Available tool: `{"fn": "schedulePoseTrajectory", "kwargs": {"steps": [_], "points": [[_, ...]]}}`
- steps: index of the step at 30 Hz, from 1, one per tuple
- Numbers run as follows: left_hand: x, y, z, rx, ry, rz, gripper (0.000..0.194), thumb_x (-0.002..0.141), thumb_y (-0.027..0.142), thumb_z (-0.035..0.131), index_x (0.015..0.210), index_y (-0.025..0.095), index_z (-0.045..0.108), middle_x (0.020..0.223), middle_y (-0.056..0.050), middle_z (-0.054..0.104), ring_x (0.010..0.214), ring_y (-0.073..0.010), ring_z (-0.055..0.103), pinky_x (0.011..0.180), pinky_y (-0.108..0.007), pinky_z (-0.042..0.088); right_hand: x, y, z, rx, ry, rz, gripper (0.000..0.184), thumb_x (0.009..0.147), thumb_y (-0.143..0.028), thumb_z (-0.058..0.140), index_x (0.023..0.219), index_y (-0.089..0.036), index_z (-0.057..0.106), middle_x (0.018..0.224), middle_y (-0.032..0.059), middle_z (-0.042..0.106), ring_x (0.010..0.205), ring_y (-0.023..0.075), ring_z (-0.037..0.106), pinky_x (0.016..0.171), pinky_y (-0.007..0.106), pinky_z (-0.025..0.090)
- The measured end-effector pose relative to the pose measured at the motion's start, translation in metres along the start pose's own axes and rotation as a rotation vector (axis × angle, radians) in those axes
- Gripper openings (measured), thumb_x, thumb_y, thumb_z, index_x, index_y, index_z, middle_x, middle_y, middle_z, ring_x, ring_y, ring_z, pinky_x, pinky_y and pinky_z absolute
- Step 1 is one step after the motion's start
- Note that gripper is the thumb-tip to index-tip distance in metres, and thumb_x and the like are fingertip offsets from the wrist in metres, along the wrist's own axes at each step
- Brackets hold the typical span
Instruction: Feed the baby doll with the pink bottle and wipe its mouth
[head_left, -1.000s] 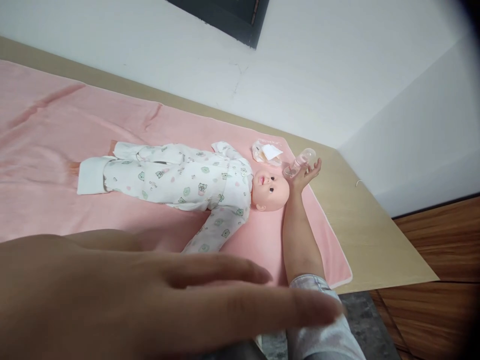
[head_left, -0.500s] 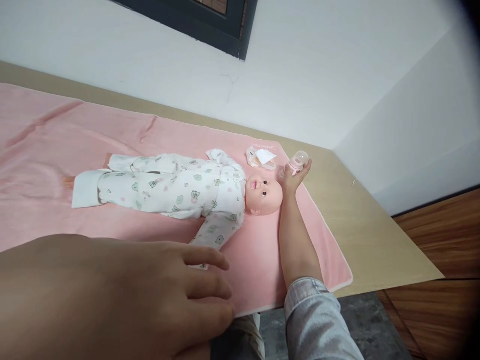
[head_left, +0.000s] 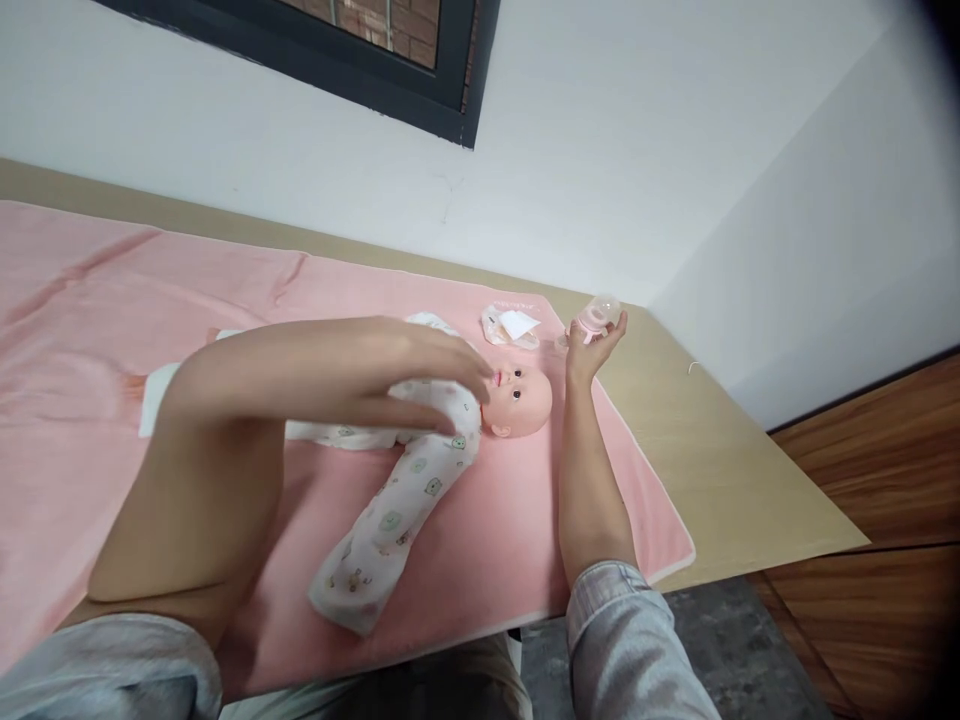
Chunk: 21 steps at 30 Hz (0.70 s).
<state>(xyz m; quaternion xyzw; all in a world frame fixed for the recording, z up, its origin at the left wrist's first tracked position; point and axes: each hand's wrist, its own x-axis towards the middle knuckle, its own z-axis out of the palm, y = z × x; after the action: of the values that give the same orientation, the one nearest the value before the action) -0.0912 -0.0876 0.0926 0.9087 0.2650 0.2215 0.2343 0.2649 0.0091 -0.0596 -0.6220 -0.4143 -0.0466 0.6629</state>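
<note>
A baby doll [head_left: 525, 405] in white patterned clothes lies on its back on the pink blanket [head_left: 480, 560], its head to the right. My left hand [head_left: 390, 365] hovers over the doll's chest, slightly blurred, fingers stretched toward its chin and holding nothing. It hides much of the doll's body. Just beyond the doll's head, my right hand [head_left: 587, 357] is wrapped around a clear baby bottle [head_left: 602, 312] with a pale pink part. Beside the bottle lies a crumpled clear plastic bag [head_left: 495, 325] with a white paper [head_left: 519, 324] on it.
The blanket covers most of a tan tabletop [head_left: 735, 480], whose right corner sticks out toward wooden panels [head_left: 885, 460]. A white wall [head_left: 585, 160] with a dark-framed window [head_left: 442, 110] runs behind the table. A small white hook-like piece [head_left: 694, 367] is near the table's back edge.
My left hand has moved from low in the foreground, up and forward over the doll's chest. My right hand still holds the bottle and has raised it slightly.
</note>
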Motion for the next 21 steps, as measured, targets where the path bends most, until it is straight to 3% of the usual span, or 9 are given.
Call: {"fn": "schedulePoseTrajectory", "kwargs": {"steps": [2,5,8,12,17,21], "points": [[0.011,-0.012,0.001,0.043,-0.078,0.106,0.036,0.079,0.047,0.063,0.112,0.032,0.069,0.12,0.002,0.065,0.113,-0.0236,0.059,0.099,-0.033,0.045,0.005,-0.019,0.001,0.054,0.013,-0.025,0.082,0.081,-0.031,0.055,0.148,-0.019,0.011,0.135,0.0191,0.036,0.12,0.0231,0.053,0.09,0.038,0.053],[0.026,-0.034,0.011,0.164,0.026,0.091,0.044,0.089,0.043,0.053,0.13,0.027,0.057,0.133,-0.002,0.057,0.12,-0.0261,0.054,0.101,-0.037,0.042,0.008,-0.05,0.003,0.143,-0.002,-0.032,0.079,0.079,-0.031,0.058,0.145,-0.019,0.016,0.131,0.0165,0.041,0.114,0.0205,0.057,0.091,0.037,0.052],[0.037,-0.05,0.024,0.187,0.198,-0.037,0.048,0.088,0.041,0.055,0.133,0.024,0.052,0.133,-0.005,0.056,0.114,-0.0263,0.057,0.095,-0.036,0.046,0.001,-0.081,0.007,0.259,-0.106,0.0,0.076,0.077,-0.033,0.062,0.141,-0.022,0.023,0.131,0.0141,0.043,0.114,0.0206,0.057,0.093,0.038,0.052],[0.043,-0.049,0.034,0.124,0.342,-0.082,0.062,0.085,0.04,0.062,0.141,0.024,0.042,0.133,-0.007,0.056,0.112,-0.0258,0.059,0.093,-0.036,0.048,-0.031,-0.122,0.015,0.458,-0.385,0.033,0.079,0.076,-0.042,0.067,0.14,-0.031,0.023,0.137,0.0107,0.042,0.122,0.0247,0.052,0.088,0.039,0.055],[0.042,-0.041,0.033,0.145,0.383,-0.085,0.086,0.076,0.043,0.071,0.148,0.025,0.028,0.131,-0.009,0.055,0.115,-0.0299,0.056,0.091,-0.039,0.048,-0.081,-0.163,0.024,0.602,-0.65,0.036,0.085,0.072,-0.053,0.072,0.14,-0.036,0.025,0.141,0.0065,0.041,0.125,0.026,0.049,0.091,0.043,0.055],[0.042,-0.038,0.03,0.144,0.357,-0.083,0.064,0.074,0.036,0.069,0.132,0.025,0.045,0.117,-0.005,0.063,0.103,-0.0292,0.062,0.082,-0.037,0.049,-0.104,-0.182,0.024,0.644,-0.686,0.036,0.076,0.073,-0.055,0.072,0.135,-0.034,0.033,0.137,0.0046,0.044,0.125,0.0246,0.049,0.099,0.047,0.051]]}}
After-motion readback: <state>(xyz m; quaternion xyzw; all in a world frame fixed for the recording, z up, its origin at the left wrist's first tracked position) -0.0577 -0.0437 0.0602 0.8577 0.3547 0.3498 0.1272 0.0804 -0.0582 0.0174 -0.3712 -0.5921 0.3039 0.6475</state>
